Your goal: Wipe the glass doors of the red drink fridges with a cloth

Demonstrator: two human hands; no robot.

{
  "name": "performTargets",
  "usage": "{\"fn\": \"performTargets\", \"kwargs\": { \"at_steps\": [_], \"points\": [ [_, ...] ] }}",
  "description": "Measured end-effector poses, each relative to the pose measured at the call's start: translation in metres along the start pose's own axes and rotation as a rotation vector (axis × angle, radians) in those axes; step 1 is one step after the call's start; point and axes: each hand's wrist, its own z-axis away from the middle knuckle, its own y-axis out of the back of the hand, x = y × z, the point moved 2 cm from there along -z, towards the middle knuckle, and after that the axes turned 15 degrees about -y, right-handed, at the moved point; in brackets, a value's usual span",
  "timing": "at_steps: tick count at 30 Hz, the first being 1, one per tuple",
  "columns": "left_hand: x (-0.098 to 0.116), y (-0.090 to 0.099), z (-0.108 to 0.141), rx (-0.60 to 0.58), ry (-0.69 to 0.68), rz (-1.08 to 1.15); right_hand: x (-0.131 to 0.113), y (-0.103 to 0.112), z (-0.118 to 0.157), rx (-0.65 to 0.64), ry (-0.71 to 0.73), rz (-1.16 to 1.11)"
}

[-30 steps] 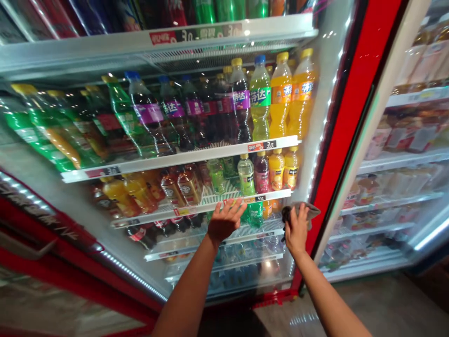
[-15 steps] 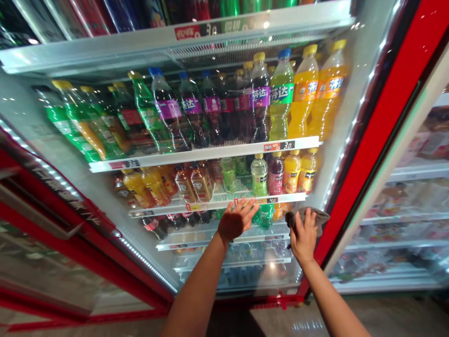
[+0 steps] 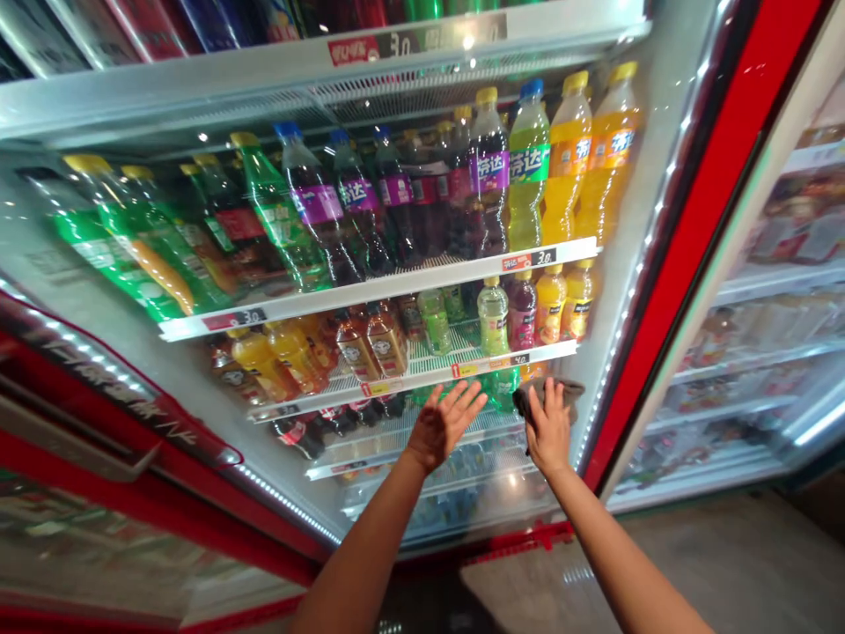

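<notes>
A dark grey cloth (image 3: 573, 403) lies under my right hand (image 3: 549, 429), which holds it spread against what looks like the glass front of a drinks fridge. My left hand (image 3: 444, 426) is open, its fingers spread, to the left of the cloth; whether its palm touches the glass I cannot tell. Behind the hands stand bottles on wire shelves: a pale green drink bottle (image 3: 492, 319), a purple one (image 3: 522, 313) and an orange juice bottle (image 3: 549, 306). The middle shelf edge (image 3: 422, 379) with price tags runs just above my fingertips.
A higher shelf edge (image 3: 383, 289) carries larger soda bottles, with cans above it. The red door frame (image 3: 703, 211) rises on the right, beside another lit cooler (image 3: 745, 291). At the left is a red frame with a handle (image 3: 79, 431). Grey floor (image 3: 719, 555) shows below.
My right hand has moved left with the cloth, away from the red frame. My left hand stays open in nearly the same place. The view has shifted slightly.
</notes>
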Motion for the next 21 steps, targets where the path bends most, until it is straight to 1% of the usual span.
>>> {"fn": "performTargets", "kwargs": {
  "at_steps": [1,2,3,5,6,8,9,10,12,13,14,16,18,20,21],
  "points": [
    [0.002,0.003,0.016,0.009,0.005,-0.001,-0.014,-0.001,-0.004,0.045,-0.069,-0.025],
    [0.003,0.005,0.034,0.024,0.011,-0.003,-0.031,-0.003,-0.006,0.066,-0.106,-0.041],
    [0.004,0.007,0.051,0.038,0.020,-0.003,-0.047,-0.007,-0.005,0.065,-0.107,-0.046],
    [0.004,0.010,0.084,0.050,0.035,-0.006,-0.073,-0.015,0.006,-0.002,-0.015,-0.020],
    [0.003,0.012,0.099,0.046,0.044,-0.008,-0.080,-0.018,0.015,-0.059,0.062,0.000],
    [-0.001,0.016,0.125,0.021,0.054,-0.015,-0.078,-0.021,0.035,-0.172,0.215,0.037],
    [-0.004,0.019,0.137,0.006,0.057,-0.020,-0.071,-0.021,0.043,-0.205,0.259,0.045],
    [-0.008,0.022,0.148,-0.007,0.060,-0.024,-0.062,-0.020,0.048,-0.212,0.267,0.044],
    [-0.016,0.029,0.167,-0.023,0.069,-0.037,-0.047,-0.015,0.045,-0.141,0.163,0.007],
    [-0.020,0.032,0.175,-0.028,0.078,-0.044,-0.044,-0.013,0.039,-0.087,0.088,-0.018],
    [-0.024,0.035,0.183,-0.032,0.091,-0.049,-0.047,-0.011,0.031,-0.032,0.019,-0.044],
    [-0.031,0.038,0.196,-0.049,0.126,-0.049,-0.067,-0.010,0.016,0.049,-0.062,-0.076],
    [-0.037,0.039,0.205,-0.066,0.177,-0.042,-0.100,-0.013,0.011,0.072,-0.062,-0.074],
    [-0.042,0.039,0.213,-0.083,0.222,-0.033,-0.129,-0.018,0.020,0.023,0.021,-0.045],
    [-0.044,0.038,0.216,-0.093,0.234,-0.026,-0.139,-0.022,0.030,-0.022,0.086,-0.024]
  ]
}}
